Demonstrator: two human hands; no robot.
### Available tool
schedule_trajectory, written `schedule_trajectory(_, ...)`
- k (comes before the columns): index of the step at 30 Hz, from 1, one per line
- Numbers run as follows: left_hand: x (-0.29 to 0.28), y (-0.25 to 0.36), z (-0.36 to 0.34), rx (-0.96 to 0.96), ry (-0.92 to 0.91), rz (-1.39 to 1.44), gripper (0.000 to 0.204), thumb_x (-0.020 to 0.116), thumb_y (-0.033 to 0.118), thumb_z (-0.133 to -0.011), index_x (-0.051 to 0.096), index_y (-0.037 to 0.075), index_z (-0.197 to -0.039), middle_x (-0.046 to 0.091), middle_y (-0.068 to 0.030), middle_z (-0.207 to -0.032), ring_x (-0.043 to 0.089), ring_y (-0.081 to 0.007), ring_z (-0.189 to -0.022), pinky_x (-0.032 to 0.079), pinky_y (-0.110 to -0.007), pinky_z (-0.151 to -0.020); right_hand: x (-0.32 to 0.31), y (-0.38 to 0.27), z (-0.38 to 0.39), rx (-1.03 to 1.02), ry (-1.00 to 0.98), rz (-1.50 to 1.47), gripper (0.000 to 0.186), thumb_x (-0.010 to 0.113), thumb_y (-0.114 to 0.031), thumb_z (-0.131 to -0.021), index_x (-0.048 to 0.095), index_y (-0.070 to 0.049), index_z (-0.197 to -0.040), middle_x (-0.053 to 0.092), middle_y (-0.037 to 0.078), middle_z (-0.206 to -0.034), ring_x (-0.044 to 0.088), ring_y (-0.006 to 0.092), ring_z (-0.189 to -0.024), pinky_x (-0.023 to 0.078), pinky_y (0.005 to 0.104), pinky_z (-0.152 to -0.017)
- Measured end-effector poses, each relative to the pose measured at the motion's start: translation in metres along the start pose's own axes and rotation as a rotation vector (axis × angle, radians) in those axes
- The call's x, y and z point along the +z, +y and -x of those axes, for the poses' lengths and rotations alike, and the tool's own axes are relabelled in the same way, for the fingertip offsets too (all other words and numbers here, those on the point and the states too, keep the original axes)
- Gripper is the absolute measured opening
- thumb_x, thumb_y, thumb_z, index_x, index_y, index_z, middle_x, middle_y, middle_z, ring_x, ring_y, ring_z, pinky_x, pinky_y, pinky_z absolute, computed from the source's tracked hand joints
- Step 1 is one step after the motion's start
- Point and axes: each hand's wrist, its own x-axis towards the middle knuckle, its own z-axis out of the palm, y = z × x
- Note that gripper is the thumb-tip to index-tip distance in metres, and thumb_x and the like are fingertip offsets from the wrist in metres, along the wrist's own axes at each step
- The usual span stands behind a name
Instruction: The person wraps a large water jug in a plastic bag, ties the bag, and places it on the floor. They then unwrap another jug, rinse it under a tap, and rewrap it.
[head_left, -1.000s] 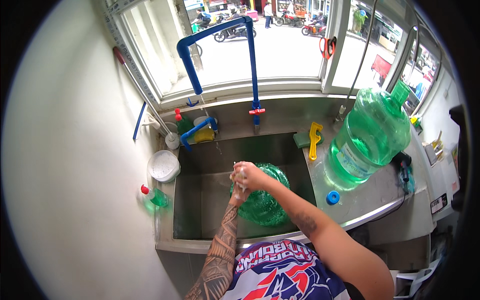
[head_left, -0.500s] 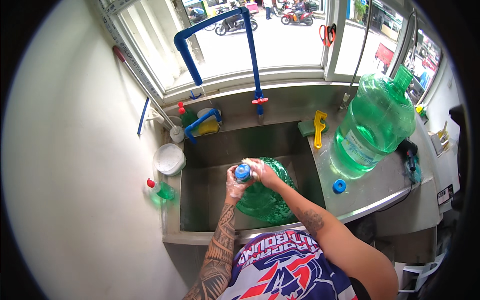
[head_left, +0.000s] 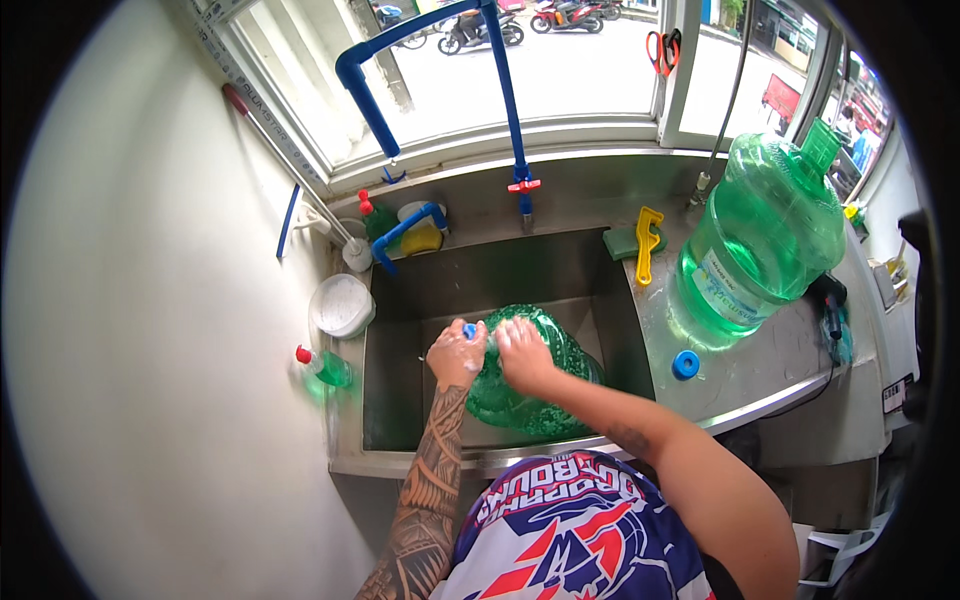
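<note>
A large green water jug lies tilted in the steel sink, its sides dotted with suds. My left hand is closed around its neck end, and a blue cap peeks out above the fingers. The neck itself is hidden behind that hand. Foam coats my right hand, which is curled against the jug just right of the left hand. Whatever its fingers may hold is concealed from view.
Right of the sink basin stands another large green jug. A loose blue cap, yellow tool and green sponge lie nearby. On the left are a white tub and a soap bottle.
My left hand has turned over the cap, hiding most of it. The right hand has come off the cap and shifted slightly to the right and down against the jug.
</note>
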Motion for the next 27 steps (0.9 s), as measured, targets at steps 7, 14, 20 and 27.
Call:
schedule_trajectory(7, 0.008, -0.030, -0.002, 0.335, 0.055, 0.158, 0.024, 0.059, 0.032, -0.089, 0.059, 0.008, -0.084, 0.064, -0.0150, -0.083, 0.065, -0.0375, -0.077, 0.052, -0.045, -0.065, 0.014, 0.051, -0.066, 0.122, 0.034, -0.357, 0.022, 0.052, -0.018, -0.084, 0.064, -0.004, -0.096, 0.061, 0.021, -0.111, 0.058, 0.0377, -0.109, 0.045, 0.0471, -0.098)
schedule_trajectory(14, 0.021, -0.095, 0.002, -0.125, -0.120, -0.054, 0.038, 0.053, 0.043, -0.094, 0.057, 0.006, -0.085, 0.066, -0.0205, -0.087, 0.064, -0.0433, -0.083, 0.051, -0.053, -0.070, 0.033, -0.049, -0.049, -0.207, 0.121, -0.171, 0.022, 0.057, -0.018, -0.079, 0.058, -0.004, -0.096, 0.061, 0.016, -0.099, 0.058, 0.0320, -0.100, 0.045, 0.0396, -0.091)
schedule_trajectory(20, 0.027, -0.167, 0.040, -0.197, -0.084, 0.203, 0.035, 0.059, 0.038, -0.093, 0.057, 0.004, -0.088, 0.064, -0.0194, -0.080, 0.063, -0.0407, -0.076, 0.050, -0.047, -0.069, 0.059, 0.030, -0.043, -0.202, 0.124, -0.672, 0.033, 0.056, -0.024, -0.089, 0.060, -0.003, -0.114, 0.059, 0.018, -0.118, 0.053, 0.0346, -0.118, 0.041, 0.0449, -0.102)
schedule_trajectory(27, 0.031, -0.167, 0.022, -0.678, -0.278, 0.346, 0.062, 0.063, 0.063, -0.084, 0.061, 0.004, -0.103, 0.065, -0.0224, -0.090, 0.066, -0.0338, -0.089, 0.050, -0.043, -0.083, 0.193, 0.186, 0.082, 0.412, -0.419, -0.450, 0.051, 0.054, -0.042, -0.093, 0.055, -0.010, -0.132, 0.046, 0.022, -0.143, 0.046, 0.0388, -0.129, 0.034, 0.0417, -0.111)
